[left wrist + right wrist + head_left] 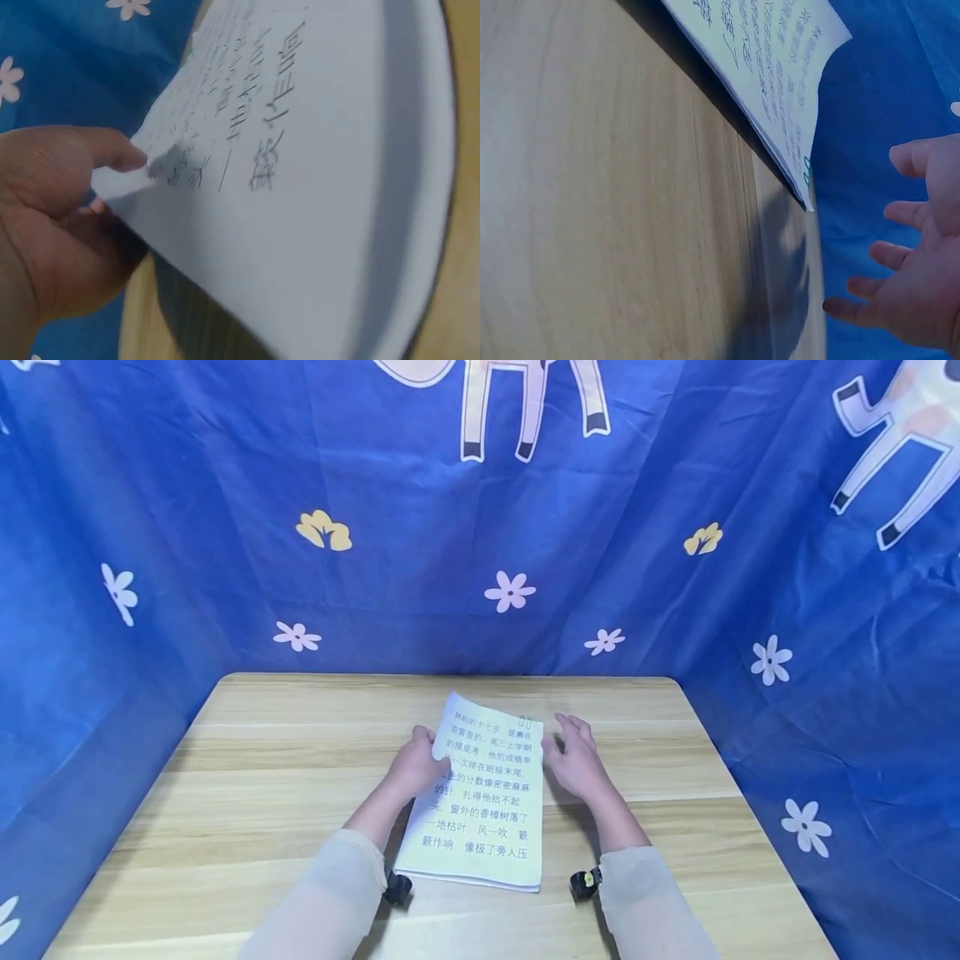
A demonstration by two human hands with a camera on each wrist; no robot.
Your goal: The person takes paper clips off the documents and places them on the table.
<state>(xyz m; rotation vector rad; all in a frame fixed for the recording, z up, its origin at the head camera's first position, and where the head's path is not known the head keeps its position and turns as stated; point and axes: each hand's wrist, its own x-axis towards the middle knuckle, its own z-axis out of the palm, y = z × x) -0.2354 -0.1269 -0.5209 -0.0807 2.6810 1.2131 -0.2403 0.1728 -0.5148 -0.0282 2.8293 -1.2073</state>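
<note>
A thin stack of white sheets (487, 793) printed with large Chinese characters is above the middle of the table, its left side raised. My left hand (417, 763) pinches that left edge, thumb on the printed face and the other fingers beneath, as the left wrist view also shows of the sheets (322, 210). Two small paper clips (525, 722) sit at the top right edge; they look green in the right wrist view (807, 171). Beside the right edge is my right hand (577, 760), its fingers spread and holding nothing.
The wood-grain table (262, 793) has rounded far corners. A blue curtain (420, 585) with flowers and animal figures hangs behind it and along both sides. A black wrist camera (397, 887) is strapped at the left cuff, another camera (583, 885) at the right.
</note>
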